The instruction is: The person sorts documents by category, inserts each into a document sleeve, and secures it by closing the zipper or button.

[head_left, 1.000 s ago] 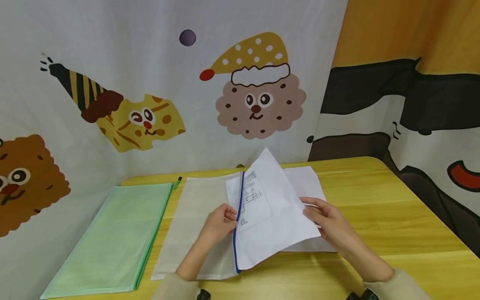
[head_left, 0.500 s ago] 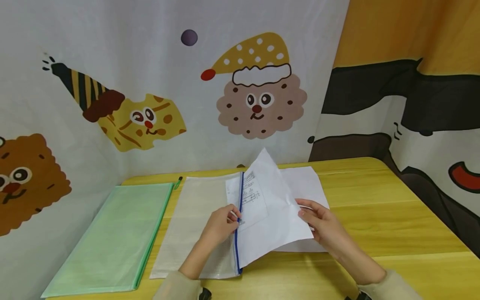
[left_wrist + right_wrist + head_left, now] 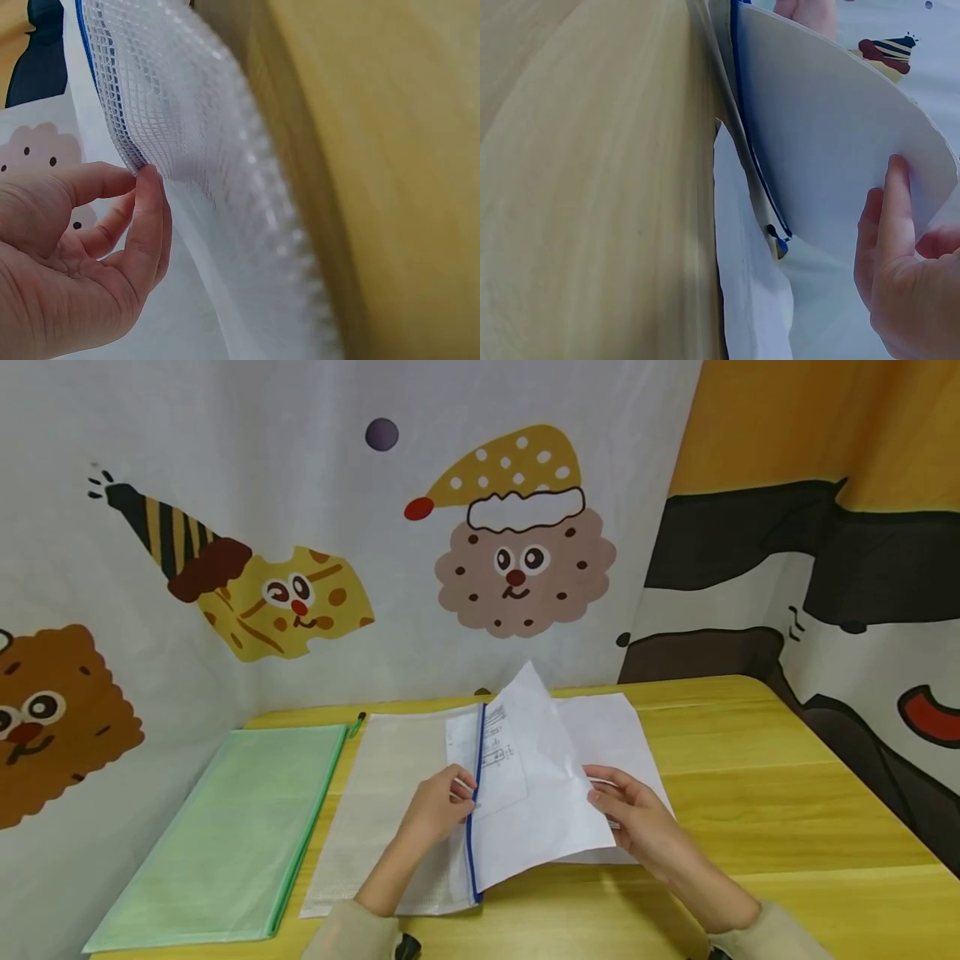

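A clear mesh zip pouch point(image 3: 375, 810) with a blue zip edge point(image 3: 470, 852) lies on the table. My left hand point(image 3: 437, 807) pinches the pouch's edge between thumb and fingers; the left wrist view shows the mesh point(image 3: 161, 90) lifted at the fingertips. A white sheet of paper point(image 3: 543, 814), with drawings showing through, has its left part inside the pouch mouth. My right hand point(image 3: 641, 817) holds the sheet's right side, thumb on one face and fingers on the other. The sheet bends upward, its far corner raised. Another white sheet point(image 3: 607, 735) lies flat behind and beneath it.
To the left lies a green zip pouch point(image 3: 217, 835), with a small green zip pull point(image 3: 357, 724) at its far right corner. The wooden table point(image 3: 787, 793) extends to the right. A patterned curtain point(image 3: 315, 468) hangs right behind the table's far edge.
My right hand has moved left with the sheet, so its free corner is nearer the pouch and more of it lies inside. The left hand keeps its pinch, almost in place.
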{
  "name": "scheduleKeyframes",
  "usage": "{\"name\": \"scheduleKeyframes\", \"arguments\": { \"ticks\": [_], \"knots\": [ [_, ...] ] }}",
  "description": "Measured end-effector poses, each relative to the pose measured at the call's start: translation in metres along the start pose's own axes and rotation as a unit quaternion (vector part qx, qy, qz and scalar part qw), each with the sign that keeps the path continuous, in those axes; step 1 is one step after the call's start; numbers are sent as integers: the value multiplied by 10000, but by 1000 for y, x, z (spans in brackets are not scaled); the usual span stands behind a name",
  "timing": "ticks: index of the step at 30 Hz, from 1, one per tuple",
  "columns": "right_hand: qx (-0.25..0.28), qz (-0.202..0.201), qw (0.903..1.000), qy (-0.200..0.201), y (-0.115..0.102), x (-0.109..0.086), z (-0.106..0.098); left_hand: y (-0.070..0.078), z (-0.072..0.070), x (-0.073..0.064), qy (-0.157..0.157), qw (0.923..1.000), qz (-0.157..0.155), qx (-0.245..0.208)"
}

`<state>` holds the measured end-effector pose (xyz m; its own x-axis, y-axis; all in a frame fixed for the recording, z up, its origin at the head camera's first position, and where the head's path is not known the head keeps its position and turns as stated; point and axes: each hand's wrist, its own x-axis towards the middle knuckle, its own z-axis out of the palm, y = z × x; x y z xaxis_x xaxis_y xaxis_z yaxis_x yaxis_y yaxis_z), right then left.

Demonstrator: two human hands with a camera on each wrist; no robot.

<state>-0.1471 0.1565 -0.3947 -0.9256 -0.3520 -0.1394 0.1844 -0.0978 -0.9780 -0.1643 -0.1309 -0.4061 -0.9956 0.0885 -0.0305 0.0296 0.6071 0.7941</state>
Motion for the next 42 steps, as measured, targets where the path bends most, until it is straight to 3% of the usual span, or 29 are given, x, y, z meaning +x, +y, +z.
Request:
{"name": "scheduleKeyframes", "arguments": {
  "ticks": [16, 25, 42],
  "knots": [
    [12, 100, 9999, -54, 7, 3, 9, -3, -2, 0, 24, 9999, -1, -125],
    [110, 103, 9996, -246, 10, 4, 13, -1, -3, -1, 61, 9998, -163, -42],
    [148, 165, 9992, -336, 16, 5, 17, 0, -3, -2, 42, 9997, -105, -195]
  ]
}}
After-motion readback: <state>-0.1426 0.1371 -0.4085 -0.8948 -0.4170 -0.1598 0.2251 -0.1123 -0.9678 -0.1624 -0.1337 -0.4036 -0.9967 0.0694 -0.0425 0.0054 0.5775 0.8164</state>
